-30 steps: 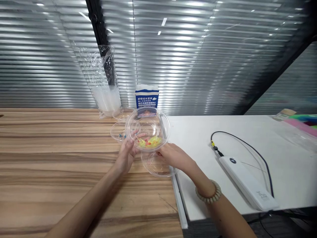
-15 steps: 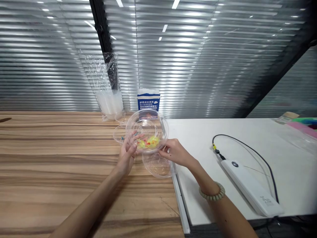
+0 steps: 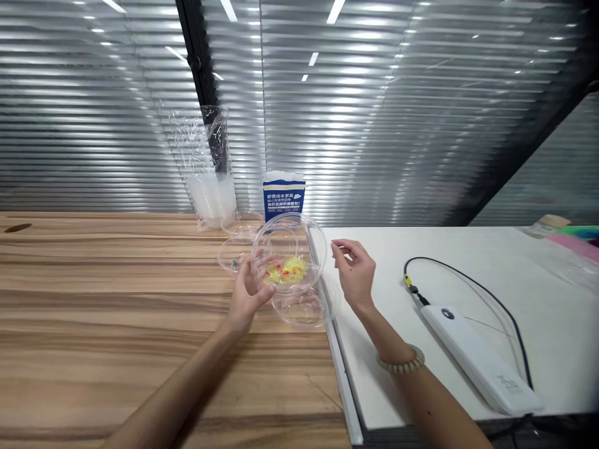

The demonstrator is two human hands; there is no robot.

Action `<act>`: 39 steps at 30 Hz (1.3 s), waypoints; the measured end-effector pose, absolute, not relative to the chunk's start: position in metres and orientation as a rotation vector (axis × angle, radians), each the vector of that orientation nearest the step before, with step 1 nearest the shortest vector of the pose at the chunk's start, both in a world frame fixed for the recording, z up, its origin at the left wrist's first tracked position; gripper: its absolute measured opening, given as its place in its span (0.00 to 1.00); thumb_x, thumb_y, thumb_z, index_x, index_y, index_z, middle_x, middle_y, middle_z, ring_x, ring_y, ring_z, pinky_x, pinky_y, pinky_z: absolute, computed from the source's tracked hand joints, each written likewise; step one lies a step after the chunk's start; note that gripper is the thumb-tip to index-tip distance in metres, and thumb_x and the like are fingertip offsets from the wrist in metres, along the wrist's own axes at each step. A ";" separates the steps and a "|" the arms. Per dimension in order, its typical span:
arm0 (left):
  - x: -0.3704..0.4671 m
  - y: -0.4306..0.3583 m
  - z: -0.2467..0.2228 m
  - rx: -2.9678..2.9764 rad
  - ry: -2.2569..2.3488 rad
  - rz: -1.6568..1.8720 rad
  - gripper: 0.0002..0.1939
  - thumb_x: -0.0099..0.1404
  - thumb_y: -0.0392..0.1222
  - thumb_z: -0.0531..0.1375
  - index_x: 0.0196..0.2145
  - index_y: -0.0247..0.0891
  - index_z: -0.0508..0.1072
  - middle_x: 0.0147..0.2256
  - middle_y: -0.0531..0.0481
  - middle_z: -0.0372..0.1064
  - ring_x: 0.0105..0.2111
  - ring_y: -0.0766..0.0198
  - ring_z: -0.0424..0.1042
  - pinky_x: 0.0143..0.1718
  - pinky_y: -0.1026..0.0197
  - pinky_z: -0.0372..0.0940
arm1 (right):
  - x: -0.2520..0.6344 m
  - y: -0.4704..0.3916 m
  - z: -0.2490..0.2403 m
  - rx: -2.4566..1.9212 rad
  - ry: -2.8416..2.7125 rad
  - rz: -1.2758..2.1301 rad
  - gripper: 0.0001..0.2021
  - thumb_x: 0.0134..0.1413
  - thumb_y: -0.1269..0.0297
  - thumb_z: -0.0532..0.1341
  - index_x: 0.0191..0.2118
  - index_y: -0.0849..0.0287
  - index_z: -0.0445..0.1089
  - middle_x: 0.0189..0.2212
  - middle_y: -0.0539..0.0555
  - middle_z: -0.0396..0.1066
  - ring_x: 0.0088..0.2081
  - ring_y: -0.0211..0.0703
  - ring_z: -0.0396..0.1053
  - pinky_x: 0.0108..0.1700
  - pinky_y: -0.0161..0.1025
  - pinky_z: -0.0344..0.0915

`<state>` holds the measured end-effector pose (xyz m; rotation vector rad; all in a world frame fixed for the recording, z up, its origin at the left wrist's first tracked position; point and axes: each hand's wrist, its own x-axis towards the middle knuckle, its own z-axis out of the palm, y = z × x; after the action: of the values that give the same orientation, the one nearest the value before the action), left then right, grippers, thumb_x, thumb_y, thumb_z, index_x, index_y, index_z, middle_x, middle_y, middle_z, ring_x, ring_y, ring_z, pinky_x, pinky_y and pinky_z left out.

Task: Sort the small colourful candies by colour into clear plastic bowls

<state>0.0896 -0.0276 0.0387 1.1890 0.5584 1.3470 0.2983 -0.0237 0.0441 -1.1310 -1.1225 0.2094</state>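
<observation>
My left hand (image 3: 246, 296) is closed round the lower left of a clear round plastic bowl (image 3: 314, 234), thumb on the near side and fingers seen through the wall. The bowl is tilted, its opening toward me. Low inside it lie yellow wrapped pieces (image 3: 294, 269) with red marks; their exact kind cannot be told. My right hand (image 3: 358, 271) hovers to the right of the bowl, apart from it. Its fingers are loosely bent with a gap to the thumb, and nothing shows in them. Beneath the bowl, another clear round container (image 3: 302, 312) rests at the wooden table's edge.
Two more clear containers, the nearer one (image 3: 224, 255) holding small blue bits, stand behind my left hand. Further back are stacked plastic bowls (image 3: 213, 199) in a clear bag and a blue packet (image 3: 284, 194). A white power bank (image 3: 477, 355) with a black cable lies right.
My right hand has let go of the bowl's rim and moved up and right, away from it. The bowl, in my left hand, has shifted slightly right.
</observation>
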 end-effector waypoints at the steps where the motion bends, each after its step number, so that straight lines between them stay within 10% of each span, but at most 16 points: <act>1: 0.089 -0.027 0.038 1.188 0.561 1.348 0.37 0.47 0.45 0.71 0.53 0.43 0.62 0.54 0.39 0.65 0.54 0.47 0.67 0.52 0.50 0.65 | 0.298 -0.025 0.046 -1.122 -1.094 0.124 0.08 0.55 0.62 0.60 0.34 0.60 0.73 0.35 0.55 0.71 0.32 0.38 0.68 0.26 0.33 0.66; 9: 0.090 -0.028 0.040 1.233 0.582 1.337 0.38 0.45 0.45 0.72 0.52 0.43 0.62 0.54 0.38 0.65 0.54 0.45 0.66 0.41 0.56 0.70 | 0.286 -0.042 0.058 -0.907 -1.337 -0.360 0.06 0.56 0.71 0.61 0.35 0.54 0.74 0.31 0.53 0.75 0.34 0.41 0.73 0.27 0.36 0.69; 39: 0.090 -0.019 0.036 1.048 0.694 1.443 0.38 0.47 0.52 0.70 0.52 0.39 0.62 0.53 0.38 0.66 0.54 0.50 0.66 0.49 0.53 0.66 | 0.288 -0.038 0.056 -0.933 -1.518 -0.363 0.07 0.59 0.72 0.58 0.40 0.56 0.71 0.30 0.53 0.75 0.28 0.38 0.69 0.26 0.35 0.67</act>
<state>0.0896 -0.0195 0.0361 1.0479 0.6944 1.4427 0.2879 -0.0383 0.0562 -0.9327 -1.5184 -0.3635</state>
